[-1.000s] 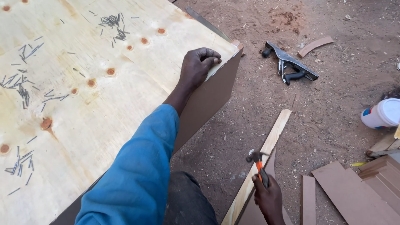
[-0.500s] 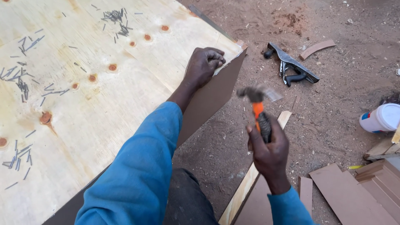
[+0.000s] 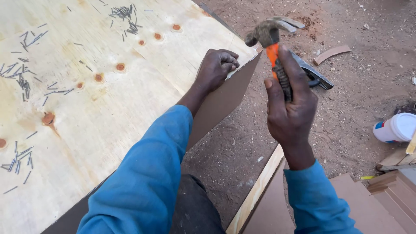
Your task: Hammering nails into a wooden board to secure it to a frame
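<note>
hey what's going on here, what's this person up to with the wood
A person in blue sleeves works over a plywood sheet strewn with loose nails. The left hand pinches at the sheet's edge near its corner, above a brown side panel. The right hand holds a claw hammer raised nearby. A hand plane lies on the dirt.

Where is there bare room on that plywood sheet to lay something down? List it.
The plywood sheet is bare in its middle, between the knots and the blue sleeve. Loose nails crowd the far edge, more nails the left side. The left hand takes the near corner; the right hand holds the hammer beside it.
</note>
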